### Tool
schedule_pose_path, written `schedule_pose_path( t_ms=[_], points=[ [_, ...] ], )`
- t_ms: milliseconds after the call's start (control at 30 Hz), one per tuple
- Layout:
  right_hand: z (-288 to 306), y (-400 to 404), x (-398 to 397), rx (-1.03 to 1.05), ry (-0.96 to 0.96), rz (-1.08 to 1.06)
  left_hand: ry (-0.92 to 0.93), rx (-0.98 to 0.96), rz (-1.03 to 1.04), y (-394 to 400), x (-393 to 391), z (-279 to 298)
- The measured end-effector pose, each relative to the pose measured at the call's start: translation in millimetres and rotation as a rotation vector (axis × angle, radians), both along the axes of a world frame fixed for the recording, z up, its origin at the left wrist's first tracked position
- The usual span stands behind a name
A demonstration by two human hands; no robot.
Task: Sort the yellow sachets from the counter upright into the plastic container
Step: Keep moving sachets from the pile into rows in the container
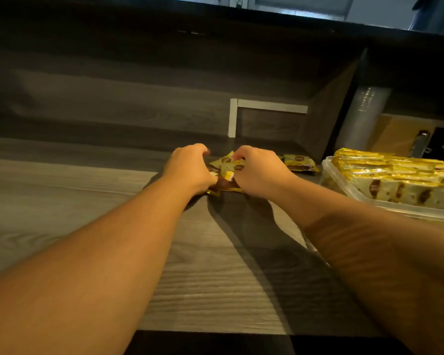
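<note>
Both hands work a small heap of sachets [227, 166] at the far side of the tabletop [87, 213]: the left hand [190, 167] curls over the heap's left edge, and the right hand [256, 170] pinches one packet's top between thumb and fingers. To do this well, I judge it best to square a few packets into a flat stack, all one way up, before carrying them right to the container [344, 188]. One more sachet [299, 163] lies apart, between the heap and the container. The packets are thin, glossy, crinkly foil pouches, yellow with brown ovals, likely slippery. The container is clear, rectangular plastic, already well filled with rows of packets [395, 175] standing on edge. The tabletop is matte grey wood-grain laminate.
</note>
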State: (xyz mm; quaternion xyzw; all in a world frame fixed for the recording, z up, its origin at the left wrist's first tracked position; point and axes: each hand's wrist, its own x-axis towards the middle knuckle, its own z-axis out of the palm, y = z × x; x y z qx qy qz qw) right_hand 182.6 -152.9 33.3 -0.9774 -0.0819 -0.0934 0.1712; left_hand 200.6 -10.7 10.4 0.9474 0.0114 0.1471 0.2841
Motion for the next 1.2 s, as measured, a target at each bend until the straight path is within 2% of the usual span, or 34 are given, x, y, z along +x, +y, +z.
schedule_pose_path(
  t_ms=[200, 367, 500, 600, 767, 900, 967, 1067, 1200],
  points=[
    [-7.9, 6.8, 20.9, -0.042, 0.009, -0.085, -0.023, -0.175, 0.017, 6.5, -0.8, 3.7],
    [-5.4, 4.3, 29.9, -0.080, 0.105, -0.083, -0.293, -0.517, 0.146, 7.1, -1.4, 16.8],
    [-2.3, 0.3, 36.2, -0.103, 0.091, -0.116, -0.392, -0.669, 0.020, -3.1, -12.5, 29.5],
    [-4.5, -1.0, 37.2, -0.084, 0.050, -0.076, -0.444, -0.629, -0.077, -11.9, -22.8, 33.8],
    [1.9, -6.9, 25.2, 0.216, 0.002, -0.079, -0.492, -0.575, -0.116, -16.9, -32.0, 35.1],
    [16.8, -17.7, 10.7, 0.357, -0.148, -0.098, -0.566, -0.588, -0.114, -21.9, -41.1, 41.9],
    [31.1, -25.7, 0.5, 0.423, -0.257, -0.110, -0.677, -0.521, -0.147, -27.3, -49.9, 44.2],
    [53.0, -47.1, -20.0, 0.568, -0.371, -0.095, -0.936, -0.317, -0.269, -39.9, -61.8, 48.4],
    [76.2, -93.3, -53.1, 0.803, -0.408, -0.063, -0.954, -0.322, -0.347, -66.8, -75.5, 58.0]
  ],
)
